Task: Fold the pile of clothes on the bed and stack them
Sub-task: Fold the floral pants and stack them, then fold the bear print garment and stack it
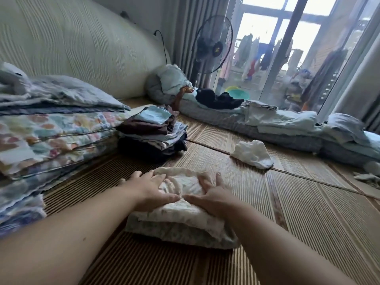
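A cream patterned garment [181, 214] lies folded on the bamboo mat [298, 212] in front of me. My left hand [153, 190] lies flat on its left part, fingers spread. My right hand [211, 194] lies flat on its right part, and the thumbs nearly touch in the middle. A stack of folded clothes [153, 134], dark at the bottom with a light blue piece on top, stands beyond the garment to the left. A crumpled white garment [253, 154] lies loose on the mat to the right.
Folded floral quilts and grey bedding [51, 128] are piled at the left by the padded headboard [78, 42]. A long roll of bedding with black clothing [220, 99] on it runs along the window side. A standing fan [213, 44] is behind it.
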Demonstrator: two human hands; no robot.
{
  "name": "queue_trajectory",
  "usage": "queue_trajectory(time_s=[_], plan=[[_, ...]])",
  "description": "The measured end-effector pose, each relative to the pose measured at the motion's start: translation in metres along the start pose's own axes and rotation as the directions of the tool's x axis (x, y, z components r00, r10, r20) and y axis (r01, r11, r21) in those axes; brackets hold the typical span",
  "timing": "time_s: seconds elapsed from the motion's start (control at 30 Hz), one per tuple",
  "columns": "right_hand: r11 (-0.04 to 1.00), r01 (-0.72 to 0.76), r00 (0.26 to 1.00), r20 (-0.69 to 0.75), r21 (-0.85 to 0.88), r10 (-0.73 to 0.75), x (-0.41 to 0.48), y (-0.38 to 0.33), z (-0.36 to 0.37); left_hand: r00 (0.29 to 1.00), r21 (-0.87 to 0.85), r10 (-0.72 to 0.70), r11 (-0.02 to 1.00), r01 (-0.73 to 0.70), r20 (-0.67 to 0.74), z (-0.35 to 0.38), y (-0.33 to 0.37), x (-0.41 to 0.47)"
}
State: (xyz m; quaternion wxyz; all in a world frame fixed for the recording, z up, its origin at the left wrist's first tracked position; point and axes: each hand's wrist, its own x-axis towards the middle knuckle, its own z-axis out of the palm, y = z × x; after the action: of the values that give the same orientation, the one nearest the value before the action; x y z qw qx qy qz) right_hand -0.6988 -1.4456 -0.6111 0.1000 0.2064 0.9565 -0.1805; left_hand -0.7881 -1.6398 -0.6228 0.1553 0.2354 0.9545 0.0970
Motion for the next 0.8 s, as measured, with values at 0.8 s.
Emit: queue_trajectory(time_s=[0.8], plan=[[0.996, -0.061, 0.902, -0.431, -0.058, 0.030, -0.430, 0.147, 0.039, 0.764, 0.148, 0.621, 0.783, -0.604, -0.173, 0.111, 0.203, -0.335]])
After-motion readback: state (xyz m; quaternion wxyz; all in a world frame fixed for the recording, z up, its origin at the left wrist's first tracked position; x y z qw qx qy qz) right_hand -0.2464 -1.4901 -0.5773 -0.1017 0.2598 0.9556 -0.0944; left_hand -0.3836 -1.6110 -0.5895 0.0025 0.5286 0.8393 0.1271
